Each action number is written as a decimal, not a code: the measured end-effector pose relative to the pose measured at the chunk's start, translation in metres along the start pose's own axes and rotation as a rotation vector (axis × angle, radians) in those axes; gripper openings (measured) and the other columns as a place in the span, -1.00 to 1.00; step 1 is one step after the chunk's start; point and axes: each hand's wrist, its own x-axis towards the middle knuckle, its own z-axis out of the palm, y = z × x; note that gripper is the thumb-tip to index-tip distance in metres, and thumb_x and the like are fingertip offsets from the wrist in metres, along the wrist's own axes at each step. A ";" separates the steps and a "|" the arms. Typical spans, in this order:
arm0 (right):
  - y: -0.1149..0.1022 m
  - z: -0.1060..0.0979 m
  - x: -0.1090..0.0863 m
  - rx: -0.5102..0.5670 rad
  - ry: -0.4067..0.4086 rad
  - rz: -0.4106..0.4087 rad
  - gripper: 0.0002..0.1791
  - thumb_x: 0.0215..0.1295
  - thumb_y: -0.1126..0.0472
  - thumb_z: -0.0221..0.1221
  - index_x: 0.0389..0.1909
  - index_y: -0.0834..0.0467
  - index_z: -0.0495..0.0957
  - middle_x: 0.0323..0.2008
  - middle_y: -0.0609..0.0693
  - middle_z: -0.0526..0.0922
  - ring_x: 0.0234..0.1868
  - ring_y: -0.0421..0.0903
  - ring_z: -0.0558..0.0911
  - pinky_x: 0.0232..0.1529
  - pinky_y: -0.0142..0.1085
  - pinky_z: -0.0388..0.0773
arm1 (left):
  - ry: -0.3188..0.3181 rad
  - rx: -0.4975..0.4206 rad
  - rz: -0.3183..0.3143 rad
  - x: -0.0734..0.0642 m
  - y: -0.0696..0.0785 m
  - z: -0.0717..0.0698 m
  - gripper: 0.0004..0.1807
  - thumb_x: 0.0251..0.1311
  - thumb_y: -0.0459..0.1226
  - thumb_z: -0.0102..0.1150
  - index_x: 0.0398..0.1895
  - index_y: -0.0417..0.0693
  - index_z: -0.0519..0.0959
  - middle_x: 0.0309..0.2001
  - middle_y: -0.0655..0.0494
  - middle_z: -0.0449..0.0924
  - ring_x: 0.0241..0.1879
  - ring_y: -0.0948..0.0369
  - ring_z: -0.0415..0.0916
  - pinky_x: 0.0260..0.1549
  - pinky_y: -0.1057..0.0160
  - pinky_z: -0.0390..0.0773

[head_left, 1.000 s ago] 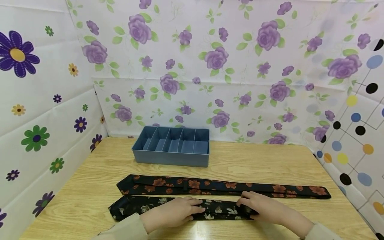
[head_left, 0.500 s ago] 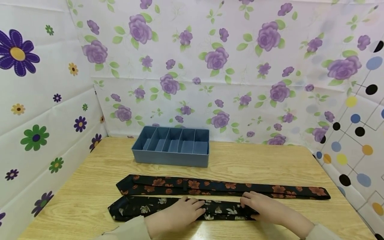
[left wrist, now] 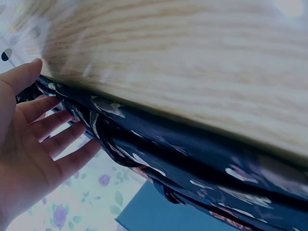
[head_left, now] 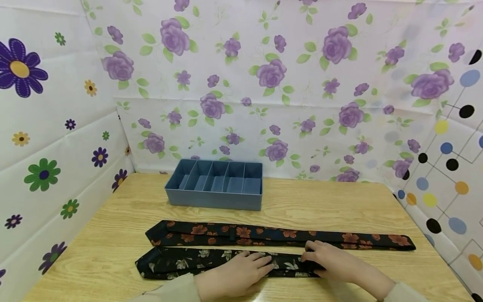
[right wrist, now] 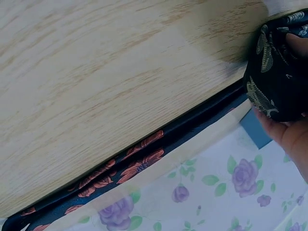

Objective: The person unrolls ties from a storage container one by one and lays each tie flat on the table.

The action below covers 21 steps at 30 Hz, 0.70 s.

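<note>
A black necktie with white flowers (head_left: 182,263) lies across the near part of the table, its wide pointed end to the left. My left hand (head_left: 241,272) rests on its middle; in the left wrist view the fingers (left wrist: 72,161) are extended along the fabric. At the tie's right end my right hand (head_left: 332,261) grips the fabric. The right wrist view shows that end folded into a thick bundle (right wrist: 274,72), with thumb and fingers on either side. Just behind lies a second dark necktie with orange flowers (head_left: 271,235), stretched lengthwise and touched by neither hand.
Farther back on the wooden table (head_left: 324,205) stands a blue-grey box (head_left: 215,199) with several compartments, none of which shows anything inside. Flower-printed cloth (head_left: 241,126) covers the back and left sides, and dotted cloth (head_left: 453,201) the right.
My left hand has slid to the right along the white-flowered necktie, toward the right hand. The right hand keeps its grip at nearly the same place.
</note>
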 end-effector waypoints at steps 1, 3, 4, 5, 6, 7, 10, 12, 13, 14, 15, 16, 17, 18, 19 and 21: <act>0.000 0.000 0.000 0.000 0.004 0.000 -0.68 0.04 0.24 0.37 -0.17 -0.06 0.58 -0.24 -0.17 0.46 -0.35 -0.35 0.43 -0.40 -0.43 0.46 | -0.008 -0.011 0.003 0.001 0.000 -0.001 -0.43 0.37 0.06 -0.10 0.39 0.14 0.24 0.37 0.17 0.27 0.32 0.25 0.29 0.10 0.27 0.48; 0.000 0.000 0.000 -0.002 0.000 0.009 -0.71 0.04 0.23 0.36 -0.19 -0.08 0.58 -0.26 -0.18 0.44 -0.38 -0.37 0.39 -0.42 -0.42 0.43 | -0.032 -0.038 0.006 0.004 -0.001 -0.002 -0.40 0.36 0.06 -0.08 0.41 0.14 0.21 0.40 0.17 0.22 0.34 0.23 0.25 0.12 0.26 0.48; 0.000 -0.001 0.001 -0.004 -0.002 0.015 -0.72 0.04 0.23 0.37 -0.21 -0.08 0.58 -0.26 -0.18 0.44 -0.39 -0.38 0.38 -0.42 -0.42 0.43 | -0.041 -0.055 0.008 0.005 -0.001 -0.002 -0.39 0.35 0.06 -0.08 0.42 0.14 0.20 0.41 0.16 0.20 0.36 0.22 0.23 0.12 0.26 0.47; 0.000 -0.001 0.001 -0.006 -0.006 0.021 -0.73 0.04 0.22 0.37 -0.22 -0.07 0.58 -0.27 -0.18 0.44 -0.39 -0.37 0.39 -0.41 -0.41 0.43 | -0.050 -0.066 0.009 0.006 -0.002 -0.002 -0.39 0.35 0.07 -0.08 0.43 0.15 0.19 0.42 0.16 0.18 0.37 0.22 0.21 0.13 0.26 0.47; 0.000 -0.001 0.001 -0.007 -0.012 0.028 -0.74 0.04 0.22 0.37 -0.24 -0.07 0.57 -0.27 -0.19 0.44 -0.38 -0.37 0.41 -0.40 -0.40 0.45 | -0.060 -0.084 0.010 0.007 -0.002 -0.001 -0.38 0.35 0.07 -0.08 0.43 0.15 0.17 0.43 0.16 0.16 0.38 0.21 0.20 0.13 0.25 0.47; 0.000 -0.001 0.001 -0.008 -0.017 0.035 -0.74 0.04 0.22 0.37 -0.25 -0.07 0.57 -0.27 -0.19 0.45 -0.37 -0.36 0.43 -0.38 -0.39 0.47 | -0.069 -0.101 0.011 0.008 -0.002 -0.001 -0.38 0.36 0.06 -0.09 0.43 0.15 0.17 0.43 0.16 0.15 0.38 0.20 0.18 0.14 0.24 0.47; 0.000 -0.001 0.000 -0.009 -0.022 0.042 -0.75 0.04 0.22 0.37 -0.28 -0.06 0.54 -0.28 -0.21 0.47 -0.35 -0.34 0.46 -0.35 -0.39 0.50 | -0.089 -0.141 0.012 0.010 -0.004 0.000 -0.39 0.36 0.05 -0.08 0.43 0.15 0.17 0.44 0.16 0.13 0.39 0.18 0.17 0.15 0.22 0.46; 0.000 -0.001 -0.001 -0.007 -0.018 0.039 -0.74 0.03 0.22 0.37 -0.31 -0.05 0.50 -0.30 -0.22 0.47 -0.35 -0.34 0.46 -0.34 -0.39 0.50 | -0.099 -0.169 0.008 0.011 -0.004 0.000 -0.39 0.36 0.04 -0.07 0.43 0.14 0.17 0.44 0.16 0.13 0.40 0.17 0.16 0.16 0.22 0.45; 0.000 -0.001 -0.001 -0.005 -0.016 0.039 -0.74 0.03 0.23 0.37 -0.32 -0.05 0.48 -0.31 -0.23 0.47 -0.35 -0.34 0.45 -0.35 -0.40 0.50 | -0.100 -0.179 0.006 0.011 -0.005 0.000 -0.39 0.36 0.04 -0.07 0.43 0.14 0.18 0.44 0.16 0.13 0.40 0.17 0.16 0.17 0.21 0.45; 0.000 -0.001 -0.002 -0.001 -0.017 0.038 -0.73 0.03 0.23 0.37 -0.33 -0.05 0.46 -0.32 -0.24 0.46 -0.35 -0.35 0.44 -0.35 -0.40 0.49 | -0.100 -0.185 0.004 0.011 -0.005 0.000 -0.40 0.36 0.03 -0.06 0.43 0.13 0.18 0.44 0.17 0.14 0.39 0.17 0.17 0.17 0.21 0.45; 0.000 -0.002 -0.002 0.003 -0.017 0.037 -0.72 0.03 0.23 0.37 -0.34 -0.04 0.45 -0.33 -0.24 0.46 -0.35 -0.36 0.43 -0.36 -0.41 0.48 | -0.099 -0.192 0.003 0.011 -0.005 0.000 -0.40 0.36 0.03 -0.06 0.42 0.13 0.19 0.43 0.17 0.14 0.39 0.18 0.17 0.17 0.22 0.45; 0.000 -0.002 -0.003 0.010 -0.021 0.040 -0.71 0.03 0.23 0.37 -0.34 -0.04 0.43 -0.34 -0.25 0.46 -0.36 -0.36 0.43 -0.37 -0.41 0.48 | -0.097 -0.194 0.003 0.011 -0.005 0.000 -0.40 0.36 0.03 -0.06 0.42 0.13 0.19 0.43 0.17 0.15 0.39 0.18 0.17 0.17 0.22 0.45; 0.000 -0.002 -0.003 0.016 -0.026 0.043 -0.70 0.02 0.23 0.37 -0.35 -0.04 0.42 -0.34 -0.25 0.45 -0.36 -0.36 0.43 -0.37 -0.41 0.47 | -0.095 -0.196 0.004 0.011 -0.005 -0.001 -0.41 0.36 0.02 -0.06 0.42 0.13 0.20 0.43 0.17 0.15 0.39 0.18 0.18 0.17 0.22 0.45; 0.000 -0.002 -0.003 0.024 -0.033 0.049 -0.70 0.02 0.23 0.37 -0.34 -0.04 0.42 -0.35 -0.26 0.45 -0.35 -0.37 0.43 -0.37 -0.42 0.47 | -0.092 -0.195 0.005 0.011 -0.005 -0.001 -0.42 0.36 0.01 -0.06 0.42 0.13 0.20 0.43 0.17 0.16 0.38 0.18 0.18 0.16 0.23 0.45; 0.000 -0.003 -0.004 0.033 -0.041 0.056 -0.69 0.02 0.23 0.37 -0.34 -0.04 0.41 -0.35 -0.26 0.45 -0.35 -0.37 0.44 -0.37 -0.42 0.48 | -0.089 -0.191 0.006 0.011 -0.005 -0.001 -0.42 0.37 0.00 -0.06 0.41 0.13 0.21 0.43 0.17 0.16 0.38 0.18 0.19 0.16 0.23 0.46; 0.000 -0.003 -0.004 0.047 -0.052 0.069 -0.68 0.02 0.23 0.38 -0.34 -0.04 0.41 -0.35 -0.26 0.45 -0.34 -0.36 0.45 -0.37 -0.42 0.48 | -0.091 -0.187 0.007 0.010 -0.004 -0.002 -0.44 0.37 -0.02 -0.06 0.41 0.14 0.21 0.42 0.17 0.16 0.38 0.18 0.20 0.15 0.23 0.46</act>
